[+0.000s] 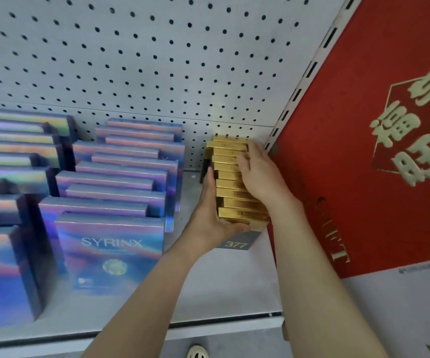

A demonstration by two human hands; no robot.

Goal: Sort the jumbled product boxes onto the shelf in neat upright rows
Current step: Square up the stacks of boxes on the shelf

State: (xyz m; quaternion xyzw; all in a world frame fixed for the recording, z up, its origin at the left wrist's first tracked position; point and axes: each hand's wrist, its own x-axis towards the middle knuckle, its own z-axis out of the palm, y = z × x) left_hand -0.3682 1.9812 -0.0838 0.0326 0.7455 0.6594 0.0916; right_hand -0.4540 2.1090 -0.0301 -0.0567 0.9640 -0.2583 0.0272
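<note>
A row of several gold-topped boxes stands upright at the right end of the grey shelf, running from the pegboard toward the front. My left hand presses against the row's left side and cups its front end. My right hand lies over the top and right side of the row. The front box shows a dark blue face marked 377. Two rows of iridescent blue SYRINX boxes stand upright to the left, with another row at the far left.
A grey pegboard backs the shelf. A slotted upright and a large red panel with gold characters close off the right side. A strip of bare shelf lies between the SYRINX rows and the gold row.
</note>
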